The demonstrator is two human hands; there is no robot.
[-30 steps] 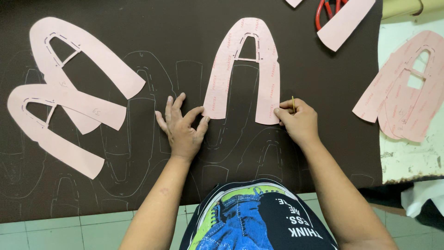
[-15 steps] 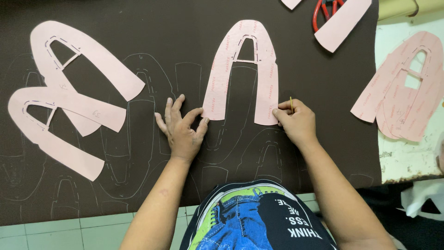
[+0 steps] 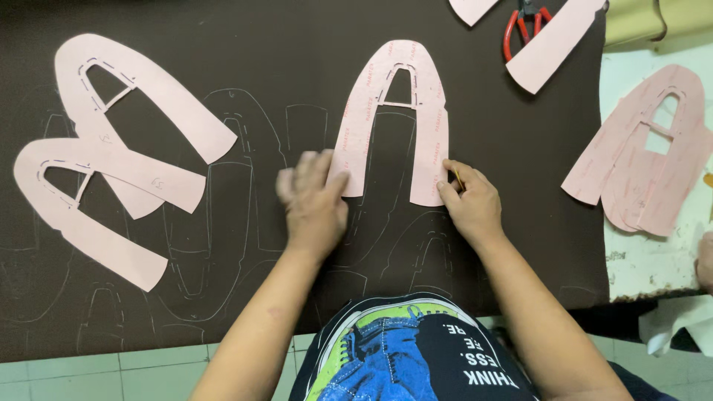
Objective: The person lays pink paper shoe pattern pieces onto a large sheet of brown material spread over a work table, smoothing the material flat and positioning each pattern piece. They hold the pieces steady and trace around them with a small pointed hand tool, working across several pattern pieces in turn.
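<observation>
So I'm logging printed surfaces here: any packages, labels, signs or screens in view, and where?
No packages, labels, signs or screens.
Pink A-shaped paper pattern, centre of the dark brown sheet, between both hands: faint reddish print along its legs.
Stack of pink patterns, right, on the white table: similar faint print.

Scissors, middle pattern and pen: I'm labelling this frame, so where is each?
Scissors (image 3: 520, 30), head view, on a red handle loop.
Middle pattern (image 3: 431, 126), head view, on its right leg.
Pen (image 3: 458, 178), head view, on the tip above the right hand (image 3: 471, 204).
</observation>
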